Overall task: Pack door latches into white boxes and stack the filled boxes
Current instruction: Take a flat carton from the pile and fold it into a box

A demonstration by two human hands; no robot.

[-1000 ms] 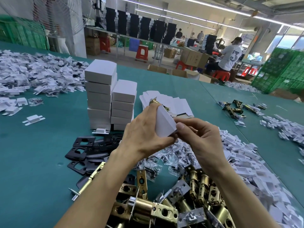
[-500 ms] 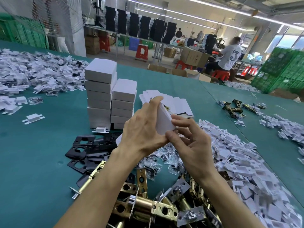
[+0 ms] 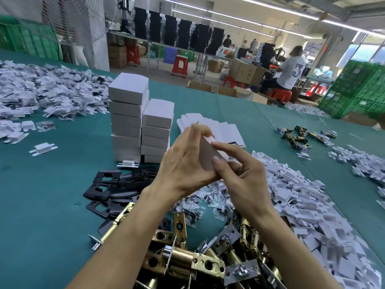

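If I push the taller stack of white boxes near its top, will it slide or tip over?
It would likely tip or shed boxes: the taller stack is narrow and its boxes sit unevenly. The shorter stack close on its right might brace it that way.

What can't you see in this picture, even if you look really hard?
Head view, white box: its inside is covered by the left hand and right hand, so any latch in it is hidden.
Head view, brass latches: pile cut off by the bottom edge.
Head view, stacked boxes: closed, contents hidden.
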